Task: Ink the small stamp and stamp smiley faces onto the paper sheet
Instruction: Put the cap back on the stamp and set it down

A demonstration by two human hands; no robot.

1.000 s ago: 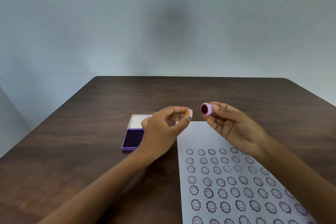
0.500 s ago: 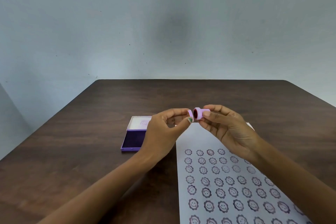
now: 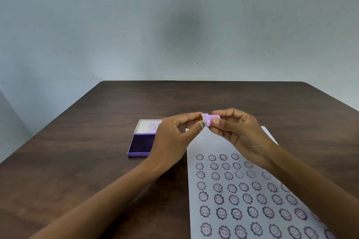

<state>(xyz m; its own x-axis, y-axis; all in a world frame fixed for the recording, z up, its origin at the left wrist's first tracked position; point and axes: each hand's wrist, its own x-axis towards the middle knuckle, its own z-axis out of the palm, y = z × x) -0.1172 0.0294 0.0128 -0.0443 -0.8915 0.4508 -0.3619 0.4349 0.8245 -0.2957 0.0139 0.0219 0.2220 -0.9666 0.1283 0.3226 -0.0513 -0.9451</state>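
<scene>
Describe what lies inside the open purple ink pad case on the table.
The ink pad case lies open: its near tray holds a dark purple pad, and the raised lid behind shows a pale, faintly stained lining. The left hand covers the right-hand part of both, so that side cannot be seen.

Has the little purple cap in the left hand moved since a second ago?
Yes. The cap has moved right, away from the ink pad, and now meets the stamp held by the right hand.

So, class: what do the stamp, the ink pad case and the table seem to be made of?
Stamp: probably plastic; smooth, even lilac surface with a moulded rim.
Ink pad case: likely plastic too; thin purple walls and a pale open lid. The dark pad inside looks matte, perhaps felt.
Table: dark wood or wood-look laminate; visible grain, low sheen.
</scene>
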